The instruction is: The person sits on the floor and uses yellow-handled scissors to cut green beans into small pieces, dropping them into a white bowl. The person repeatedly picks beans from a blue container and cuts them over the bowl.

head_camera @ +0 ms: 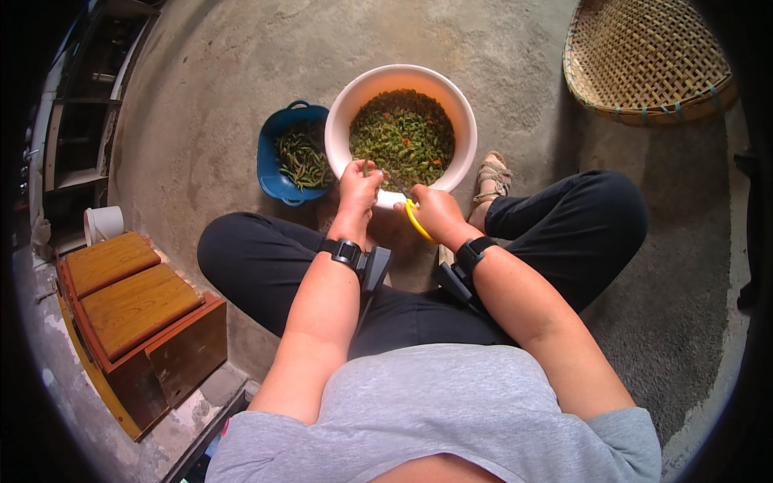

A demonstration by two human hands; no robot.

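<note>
My left hand [360, 186] is at the near left rim of a round white plastic tub [464, 124], its fingers closed on a small dark green chili pepper [365, 168]. Yellow-handled scissors [416, 222] are in my right hand [436, 210], at the tub's near right rim, with the blades pointing up and left toward my left hand. Cut green pepper pieces [401, 142] with a few red bits lie inside the tub. Left of it, touching or very near, a blue plastic basket [267, 151] holds whole green chili peppers [305, 158].
A woven bamboo basket [652, 60] stands at the upper right. My sandalled foot [493, 178] is right of the tub. At the left are a wooden cabinet [187, 347], a white bucket [104, 224] and a dark shelf frame [81, 99]. The floor [211, 90] is bare concrete.
</note>
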